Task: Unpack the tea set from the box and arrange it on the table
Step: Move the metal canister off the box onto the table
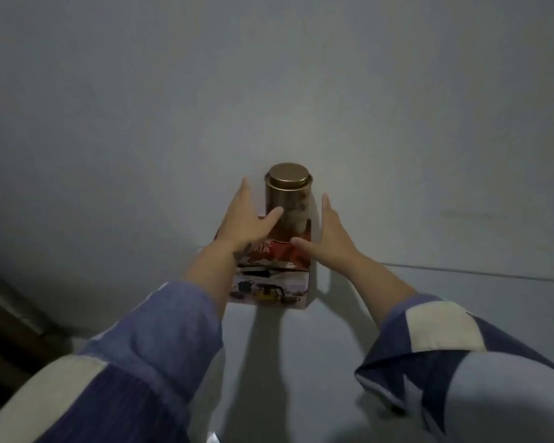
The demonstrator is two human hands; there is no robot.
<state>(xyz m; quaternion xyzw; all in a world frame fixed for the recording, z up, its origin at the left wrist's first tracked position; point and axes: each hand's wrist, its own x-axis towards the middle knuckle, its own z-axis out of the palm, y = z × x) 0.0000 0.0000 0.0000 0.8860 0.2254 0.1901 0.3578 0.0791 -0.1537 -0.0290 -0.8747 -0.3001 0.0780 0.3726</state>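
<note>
A printed tea set box [271, 290] stands on the pale table [285, 362], with red artwork on top and pictures of teaware on its near side. A gold round tin [290, 193] with a lid stands upright at the box's far end; whether it rests on the box or behind it I cannot tell. My left hand [247, 223] lies spread over the box's left side, its thumb touching the tin. My right hand [328, 238] is spread along the box's right side, thumb on the red top. Neither hand grips anything.
A plain grey wall [269, 91] rises directly behind the box. The table's back edge [461, 270] runs off to the right. A dark gap [10, 321] lies left of the table. Both forearms wear blue and cream sleeves.
</note>
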